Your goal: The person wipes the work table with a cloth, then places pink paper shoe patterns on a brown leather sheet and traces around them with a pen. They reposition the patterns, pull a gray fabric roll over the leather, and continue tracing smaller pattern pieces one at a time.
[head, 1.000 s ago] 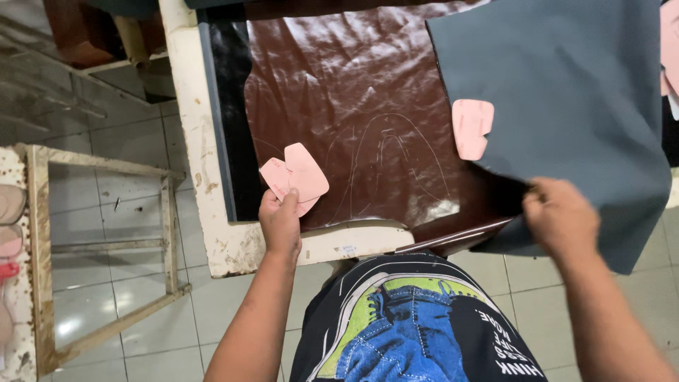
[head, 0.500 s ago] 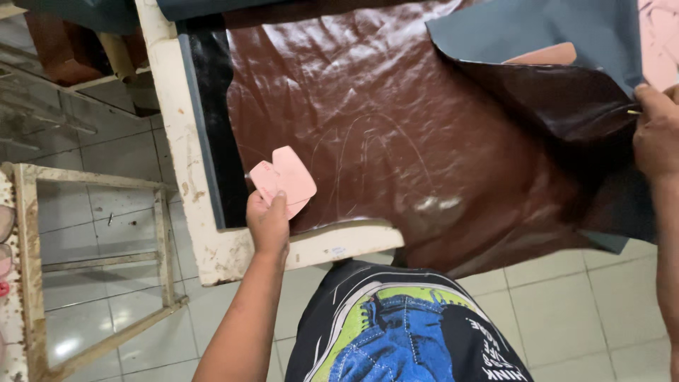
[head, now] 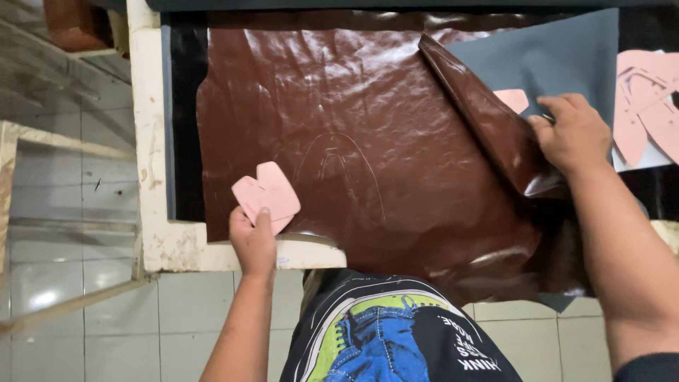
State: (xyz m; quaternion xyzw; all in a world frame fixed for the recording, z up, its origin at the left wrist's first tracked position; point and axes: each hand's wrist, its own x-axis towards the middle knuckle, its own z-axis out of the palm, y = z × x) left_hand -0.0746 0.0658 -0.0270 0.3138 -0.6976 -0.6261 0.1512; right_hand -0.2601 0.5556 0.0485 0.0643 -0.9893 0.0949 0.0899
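A glossy brown leather sheet lies spread over the worktable, with a faint curved outline traced near its middle. My left hand pinches a pair of pink paper pattern pieces at the sheet's near left corner. My right hand grips the sheet's right edge, folded back to show its grey underside. One small pink piece rests on that grey flap.
The table has a chipped cream-painted edge and a black mat under the leather. More pink pattern pieces lie at the far right. A wooden frame stands on the tiled floor to the left.
My right hand has carried the folded leather edge back leftward and down onto the table. The fold is smaller, and the left hand stays with the pink pieces.
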